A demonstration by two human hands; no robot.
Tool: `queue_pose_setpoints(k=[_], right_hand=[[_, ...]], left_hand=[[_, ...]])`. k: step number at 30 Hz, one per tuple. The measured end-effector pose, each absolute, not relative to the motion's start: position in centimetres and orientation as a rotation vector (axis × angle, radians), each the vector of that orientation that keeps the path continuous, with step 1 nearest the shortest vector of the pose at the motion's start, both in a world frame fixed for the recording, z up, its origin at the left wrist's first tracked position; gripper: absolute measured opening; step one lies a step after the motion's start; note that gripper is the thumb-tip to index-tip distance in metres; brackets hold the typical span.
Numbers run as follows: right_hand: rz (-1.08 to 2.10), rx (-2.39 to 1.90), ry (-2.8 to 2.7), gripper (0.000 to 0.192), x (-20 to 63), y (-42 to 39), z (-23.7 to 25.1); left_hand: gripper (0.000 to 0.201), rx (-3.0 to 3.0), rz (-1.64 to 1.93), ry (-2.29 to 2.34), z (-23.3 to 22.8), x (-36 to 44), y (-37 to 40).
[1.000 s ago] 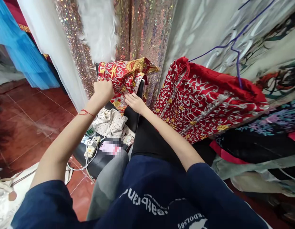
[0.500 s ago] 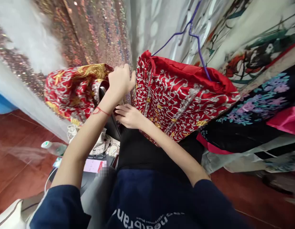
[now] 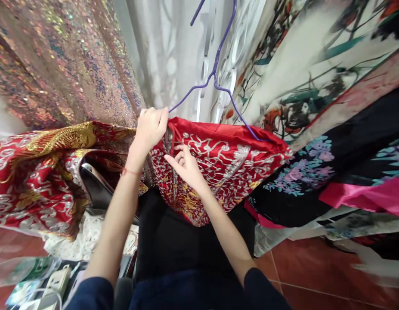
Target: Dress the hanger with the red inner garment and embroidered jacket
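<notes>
A red skirt (image 3: 215, 150) with silver and gold embroidery hangs over my lap from a purple wire hanger (image 3: 214, 77). My left hand (image 3: 150, 127) is closed around the skirt's upper left corner, beside the hanger's end; its fingertips are partly hidden. Just below, my right hand (image 3: 187, 168) rests against the skirt's front near thin red ties (image 3: 176, 137), thumb and forefinger apart. To the left lies a second red and gold embroidered garment (image 3: 34, 185), draped over a dark, shiny surface (image 3: 97, 189).
A sequined cloth (image 3: 73, 60) hangs at the back left. Black floral fabric (image 3: 302, 168) and painted white fabric (image 3: 315, 69) hang on the right. Low on the left are a clear bottle (image 3: 25, 270), a power strip (image 3: 59, 280) and speckled white cloth (image 3: 70, 241).
My view has shifted. My left hand has come onto the skirt's upper corner at the hanger, and my right hand has moved up onto its front near the ties.
</notes>
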State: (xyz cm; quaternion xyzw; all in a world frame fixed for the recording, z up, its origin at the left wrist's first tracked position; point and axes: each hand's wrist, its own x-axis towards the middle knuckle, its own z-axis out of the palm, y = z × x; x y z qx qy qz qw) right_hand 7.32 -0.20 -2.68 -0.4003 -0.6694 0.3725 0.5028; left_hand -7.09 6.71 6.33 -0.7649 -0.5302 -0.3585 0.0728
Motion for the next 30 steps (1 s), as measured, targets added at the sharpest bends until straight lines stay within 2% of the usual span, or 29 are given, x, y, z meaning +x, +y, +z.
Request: queue_pose_setpoints(k=[3,8,10,13,15,18,23,30], right_hand=[[1.140,-0.795,-1.442,0.030,6.3,-2.4,-3.6],[1.283,-0.823,-1.295,0.037,8.1,-5.6,-8.1],[1.187,-0.956,-1.331,0.037,10.5,-5.9,-9.9],[0.830,-1.231,-1.420,0.037,15.1,-5.7,-11.7],[0.705,-1.354,-1.411,0.039,17.9,-5.7,-12.4],[0.756,-1.447,-1.345,0.043,20.2,-5.9,-13.1],[0.762,-1.510,-1.238,0.053,19.3,-5.3,-15.0],[0.781,-1.833,-1.089,0.068,19.9,-3.3,-20.0]], left_hand=[[0.044,-2.073,-1.139,-1.543,4.8,-6.0,2.4],[0.029,-1.818,-1.194,-1.510,3.2,-2.8,-2.4],[0.024,-1.807,-1.217,-1.477,3.0,-2.2,-2.5],[0.022,-1.826,-1.226,-1.442,2.7,-2.6,-1.6],[0.021,-1.857,-1.226,-1.414,2.6,-3.1,-1.0],[0.021,-1.887,-1.219,-1.373,2.3,-3.7,-0.5],[0.023,-1.861,-1.222,-1.360,2.2,-3.4,-0.8],[0.028,-1.862,-1.156,-1.427,1.8,-3.0,-1.5]])
